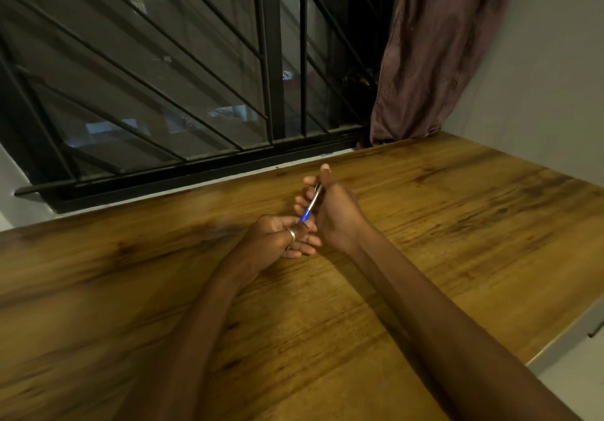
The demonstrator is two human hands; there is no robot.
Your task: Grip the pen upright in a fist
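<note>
My right hand covers the upper length of the pen; only the clear barrel and blue end show between my two hands. The pen's blue tip vanishes behind the fingers of my left hand, so whether it carries a cap cannot be told. Both my forearms are cut off by the bottom edge. The table is cut by the left, right and bottom edges; its near-left surface is smeared by motion blur. The curtain hides the table's far-right corner and runs off the top edge. Beyond the window bars, the lit shapes are too dim to identify.
</note>
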